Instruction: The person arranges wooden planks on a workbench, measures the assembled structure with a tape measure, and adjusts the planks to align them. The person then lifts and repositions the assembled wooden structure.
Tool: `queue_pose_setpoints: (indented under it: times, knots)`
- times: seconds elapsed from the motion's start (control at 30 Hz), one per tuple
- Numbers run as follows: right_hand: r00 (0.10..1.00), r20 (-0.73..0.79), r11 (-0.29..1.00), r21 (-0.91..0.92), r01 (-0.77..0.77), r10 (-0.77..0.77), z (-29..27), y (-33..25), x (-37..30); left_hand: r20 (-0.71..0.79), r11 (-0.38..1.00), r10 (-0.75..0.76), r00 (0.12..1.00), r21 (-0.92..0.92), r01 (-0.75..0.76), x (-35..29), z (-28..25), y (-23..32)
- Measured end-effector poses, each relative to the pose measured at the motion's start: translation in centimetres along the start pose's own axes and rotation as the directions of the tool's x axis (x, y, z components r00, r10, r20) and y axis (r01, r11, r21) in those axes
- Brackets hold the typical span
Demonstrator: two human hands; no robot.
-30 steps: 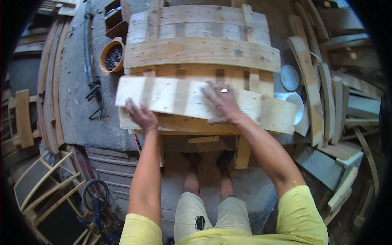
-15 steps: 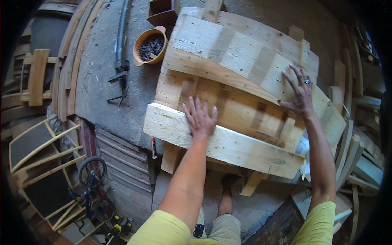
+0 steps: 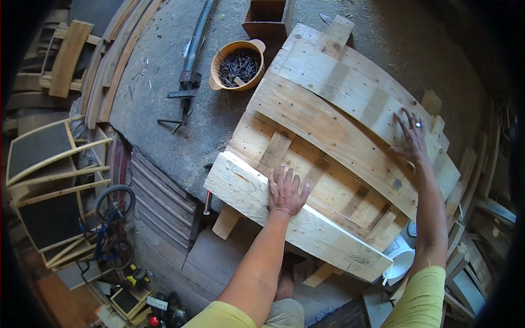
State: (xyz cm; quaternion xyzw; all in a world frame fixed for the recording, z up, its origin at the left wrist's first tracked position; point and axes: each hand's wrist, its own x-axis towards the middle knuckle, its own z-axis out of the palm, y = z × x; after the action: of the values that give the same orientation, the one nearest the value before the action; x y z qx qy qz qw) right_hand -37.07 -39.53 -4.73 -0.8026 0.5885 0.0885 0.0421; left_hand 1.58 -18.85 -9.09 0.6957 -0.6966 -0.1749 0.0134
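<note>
My left hand (image 3: 287, 192) lies with fingers stretched over the upper edge of a thick pale plank (image 3: 322, 232) along the near side of a stack of wood. On the far side, my right hand (image 3: 411, 136), wearing a ring, rests with spread fingers on a pale upper board (image 3: 350, 90). Between the hands, a wider brown board (image 3: 328, 136) with small dark nail marks lies partly under that upper board. Below it, boards (image 3: 311, 169) with short crosspieces (image 3: 276, 150) show in the gap. Neither hand is wrapped around anything.
An orange two-handled bowl of nails (image 3: 239, 68) and a long bar clamp (image 3: 190, 76) sit left on the concrete surface (image 3: 158, 71). Behind stands an open brown box (image 3: 268, 27). A white bucket (image 3: 402, 262) is at near right. Lower left are wooden frames (image 3: 49, 218) and a bicycle (image 3: 112, 224).
The view has shifted, moving the stack right in the picture. Under my right hand the upper board has slid away from me, showing more of the brown board. My left hand stays on the near plank.
</note>
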Motion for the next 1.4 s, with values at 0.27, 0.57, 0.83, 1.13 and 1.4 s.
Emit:
queue_pose_setpoints:
  times: [0.27,0.57,0.83,1.13,1.4]
  knots:
    - [0.978,-0.042,0.976,0.09,-0.199,0.203,1.9,0.6,3.7,-0.023,1.0,0.002,1.0,-0.03,-0.003,-0.1,0.3,-0.1]
    - [0.889,0.117,0.856,0.239,-0.458,0.443,3.2,1.1,5.8,-0.035,0.998,0.014,0.999,-0.053,-0.016,0.3,-0.3,0.3]
    - [0.894,0.134,0.86,0.246,-0.447,0.427,4.1,0.4,4.8,-0.035,0.996,0.02,0.999,-0.083,-0.023,0.1,-0.4,-0.2]
    - [0.895,0.161,0.857,0.258,-0.445,0.416,3.2,-0.6,5.5,-0.018,0.998,0.011,1.0,-0.056,-0.012,0.1,-0.3,0.1]
    - [0.929,0.069,0.901,0.226,-0.37,0.364,5.5,-0.1,4.5,-0.057,0.999,0.022,0.998,-0.034,-0.024,0.0,0.0,0.1]
